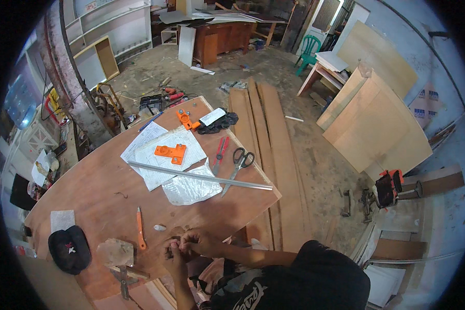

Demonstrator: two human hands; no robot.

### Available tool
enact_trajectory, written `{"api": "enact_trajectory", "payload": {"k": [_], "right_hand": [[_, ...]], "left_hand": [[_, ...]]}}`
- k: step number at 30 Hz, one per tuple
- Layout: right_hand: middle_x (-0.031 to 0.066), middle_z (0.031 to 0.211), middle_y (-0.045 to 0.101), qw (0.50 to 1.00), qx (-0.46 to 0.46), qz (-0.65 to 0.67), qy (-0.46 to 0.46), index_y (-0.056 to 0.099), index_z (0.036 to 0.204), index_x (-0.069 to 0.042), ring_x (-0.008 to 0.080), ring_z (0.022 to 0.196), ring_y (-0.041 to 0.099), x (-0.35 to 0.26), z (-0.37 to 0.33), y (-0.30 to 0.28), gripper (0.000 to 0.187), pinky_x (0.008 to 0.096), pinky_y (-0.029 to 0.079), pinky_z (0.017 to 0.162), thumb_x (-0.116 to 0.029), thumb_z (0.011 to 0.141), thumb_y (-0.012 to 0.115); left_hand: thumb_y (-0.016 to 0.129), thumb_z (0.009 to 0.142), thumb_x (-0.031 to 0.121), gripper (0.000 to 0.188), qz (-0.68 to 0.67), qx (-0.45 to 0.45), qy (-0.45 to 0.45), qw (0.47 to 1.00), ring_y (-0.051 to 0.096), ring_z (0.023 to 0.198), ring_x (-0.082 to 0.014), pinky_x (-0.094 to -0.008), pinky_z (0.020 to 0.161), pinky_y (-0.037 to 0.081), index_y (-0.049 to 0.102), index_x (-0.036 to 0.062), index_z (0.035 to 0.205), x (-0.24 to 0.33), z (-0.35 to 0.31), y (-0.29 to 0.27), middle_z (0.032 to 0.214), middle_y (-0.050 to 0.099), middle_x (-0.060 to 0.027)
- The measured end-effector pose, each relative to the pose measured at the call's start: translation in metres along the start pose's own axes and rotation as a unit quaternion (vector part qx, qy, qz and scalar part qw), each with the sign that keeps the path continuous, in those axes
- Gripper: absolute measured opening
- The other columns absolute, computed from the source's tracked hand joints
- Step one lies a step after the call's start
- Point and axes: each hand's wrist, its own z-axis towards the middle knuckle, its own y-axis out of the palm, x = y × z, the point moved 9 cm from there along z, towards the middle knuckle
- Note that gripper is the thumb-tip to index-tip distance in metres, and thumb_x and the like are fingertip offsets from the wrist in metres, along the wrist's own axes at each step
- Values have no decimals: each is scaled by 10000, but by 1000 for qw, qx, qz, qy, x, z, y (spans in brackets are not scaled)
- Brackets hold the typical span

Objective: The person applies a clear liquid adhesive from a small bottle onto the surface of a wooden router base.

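Note:
My left hand [175, 260] and my right hand [193, 242] meet over the table's near edge, fingertips pinched together. Whatever they hold between them is too small to make out. Left of them an orange-handled cutter [140, 230] lies on the brown wooden tabletop [95, 194], with a small whitish piece [160, 227] beside it. Farther up, a metal straightedge [201, 176] crosses written papers [152, 175] and a silvery plastic bag [194, 187]. An orange drilling jig [171, 153] rests on the papers. Black-handled scissors [238, 168] and a red-handled tool [220, 154] lie to its right.
A dark cap [70, 250] and a clear block-like item [115, 252] sit at the table's left. Long boards [281, 150] lie beyond its right edge. Large panels [374, 124] lean at the right wall, near a green chair [308, 51]. A pillar [70, 67] stands far left.

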Motion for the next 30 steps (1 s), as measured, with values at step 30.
{"api": "enact_trajectory", "payload": {"k": [30], "right_hand": [[25, 915, 644, 993, 60, 49, -84, 641, 946, -18, 95, 854, 607, -11, 3, -4, 140, 251, 498, 776, -92, 855, 717]], "left_hand": [[725, 839, 129, 257, -99, -54, 27, 993, 565, 762, -68, -193, 655, 461, 530, 57, 991, 9, 8, 5, 872, 584, -23]]}}
